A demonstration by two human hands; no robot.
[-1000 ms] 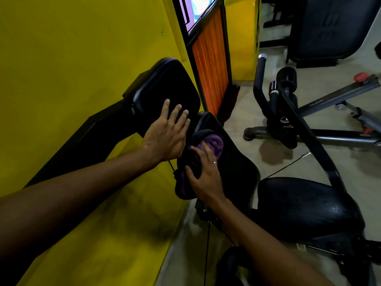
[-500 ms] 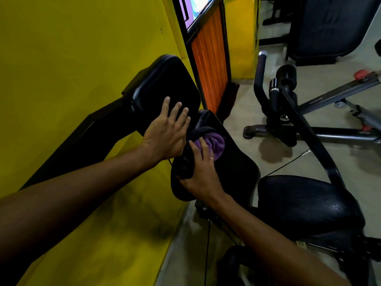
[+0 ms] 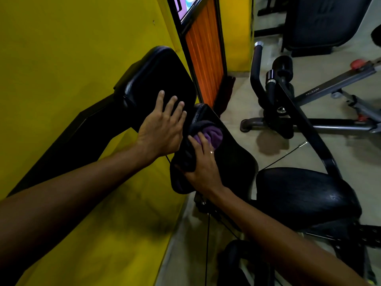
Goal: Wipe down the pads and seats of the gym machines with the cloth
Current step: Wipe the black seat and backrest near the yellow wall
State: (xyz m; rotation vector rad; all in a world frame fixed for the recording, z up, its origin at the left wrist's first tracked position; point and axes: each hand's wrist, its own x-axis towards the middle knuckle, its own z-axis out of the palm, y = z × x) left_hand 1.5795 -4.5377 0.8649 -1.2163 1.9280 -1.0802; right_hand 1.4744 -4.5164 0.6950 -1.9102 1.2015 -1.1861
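Observation:
A black upper pad (image 3: 158, 79) juts out beside the yellow wall. My left hand (image 3: 162, 129) rests flat on its lower edge, fingers straight and spread. Just right of it a second black pad (image 3: 233, 159) slopes down. My right hand (image 3: 203, 162) presses a bunched purple and dark cloth (image 3: 212, 135) against that pad's upper left part, fingers curled over the cloth. A black seat (image 3: 305, 190) lies lower right, untouched.
The yellow wall (image 3: 61, 58) fills the left. An orange slatted panel (image 3: 206, 58) stands behind the pads. A black frame bar (image 3: 305, 129) and thin cables cross by the seat. Another machine's base (image 3: 309, 124) and a dark bench (image 3: 325, 21) stand on the pale floor.
My right hand has slid the cloth a little up the sloping pad, towards its top edge. My left hand has stayed on the upper pad.

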